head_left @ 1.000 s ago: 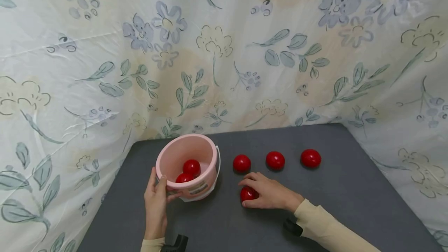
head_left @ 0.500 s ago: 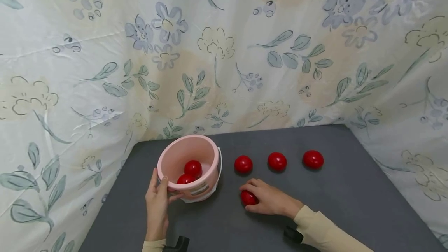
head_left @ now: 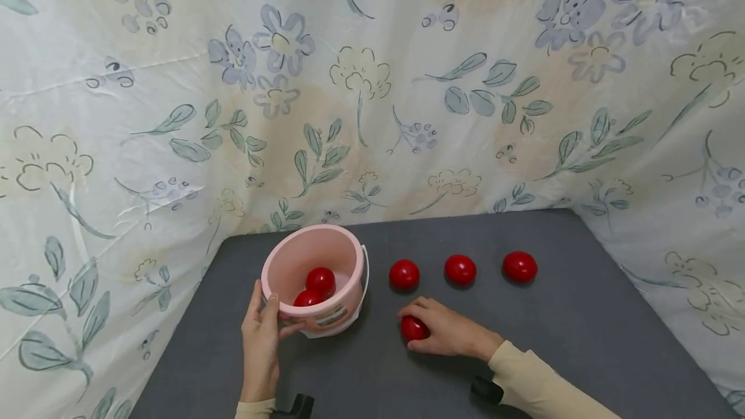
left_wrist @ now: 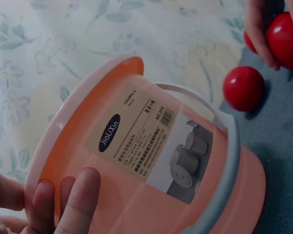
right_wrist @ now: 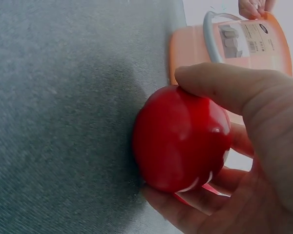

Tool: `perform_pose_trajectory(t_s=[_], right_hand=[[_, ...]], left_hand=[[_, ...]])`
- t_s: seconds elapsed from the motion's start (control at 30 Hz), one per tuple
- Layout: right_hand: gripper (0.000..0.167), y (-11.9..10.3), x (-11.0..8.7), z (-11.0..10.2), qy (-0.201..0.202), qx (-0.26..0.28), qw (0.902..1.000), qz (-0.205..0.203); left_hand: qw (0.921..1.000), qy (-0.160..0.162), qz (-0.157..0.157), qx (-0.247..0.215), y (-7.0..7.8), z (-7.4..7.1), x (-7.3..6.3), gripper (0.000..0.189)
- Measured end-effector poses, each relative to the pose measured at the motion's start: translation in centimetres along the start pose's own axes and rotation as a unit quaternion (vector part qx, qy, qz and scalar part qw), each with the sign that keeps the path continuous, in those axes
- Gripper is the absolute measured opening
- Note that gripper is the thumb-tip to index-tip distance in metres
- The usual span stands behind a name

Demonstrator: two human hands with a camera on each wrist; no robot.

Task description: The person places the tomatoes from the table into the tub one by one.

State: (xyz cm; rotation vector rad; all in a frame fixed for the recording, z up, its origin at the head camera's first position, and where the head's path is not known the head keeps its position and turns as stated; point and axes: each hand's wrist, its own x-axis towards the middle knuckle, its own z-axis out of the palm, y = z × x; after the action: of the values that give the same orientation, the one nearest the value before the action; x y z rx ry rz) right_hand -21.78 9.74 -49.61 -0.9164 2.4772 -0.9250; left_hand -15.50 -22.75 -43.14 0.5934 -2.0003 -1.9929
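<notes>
My left hand [head_left: 260, 341] grips the near-left rim of a pink plastic bucket [head_left: 343, 296], which has a pale handle and a printed label [left_wrist: 146, 141]. The bucket's mouth leans toward me. Two glossy red balls [head_left: 320, 281] lie inside it. To the right, my right hand [head_left: 445, 328] holds another red ball [right_wrist: 180, 139], thumb on one side and fingers curled round the other. That ball is low over the dark table, and I cannot tell whether it touches the surface.
Behind the right hand, three more red balls stand in a row: one near the bucket [head_left: 404, 275], a middle ball [head_left: 460, 270] and a right-hand ball [head_left: 520, 267]. The dark grey table [head_left: 559, 341] is bounded by a floral cloth [head_left: 372, 96] behind and at both sides.
The head view has shifted slightly. The right hand has settled a little lower around its ball, with fingers closer in. The left hand and bucket look the same.
</notes>
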Motion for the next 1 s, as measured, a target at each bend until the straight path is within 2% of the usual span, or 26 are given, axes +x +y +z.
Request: perform_pose_trajectory(t_s=[0.17, 0.3, 0.57, 0.83, 1.0], right_hand=[[0.053, 0.0, 0.0, -0.8, 0.008, 0.007, 0.9999, -0.001], [0.054, -0.2, 0.2, -2.3, 0.022, 0.021, 0.9995, -0.001], [0.057, -1.2, 1.7, -7.0, 0.058, 0.051, 0.9970, -0.009], [0.061, -2.3, 3.3, -11.2, 0.054, 0.107, 0.9925, 0.019], [0.064, -3.6, 4.2, -13.4, 0.053, 0.109, 0.9922, 0.031]], left_hand=[[0.9999, -0.010, 0.007, 0.002, 0.0, 0.1, -0.4, 0.066], [0.9999, -0.007, 0.006, 0.008, 0.0, 0.2, -0.6, 0.065], [0.9999, -0.005, 0.014, -0.006, -0.1, 0.3, -1.0, 0.063], [0.9998, -0.002, 0.018, -0.004, -0.3, 0.2, -1.2, 0.063], [0.9999, 0.001, 0.013, 0.000, -0.4, 0.2, -1.4, 0.063]])
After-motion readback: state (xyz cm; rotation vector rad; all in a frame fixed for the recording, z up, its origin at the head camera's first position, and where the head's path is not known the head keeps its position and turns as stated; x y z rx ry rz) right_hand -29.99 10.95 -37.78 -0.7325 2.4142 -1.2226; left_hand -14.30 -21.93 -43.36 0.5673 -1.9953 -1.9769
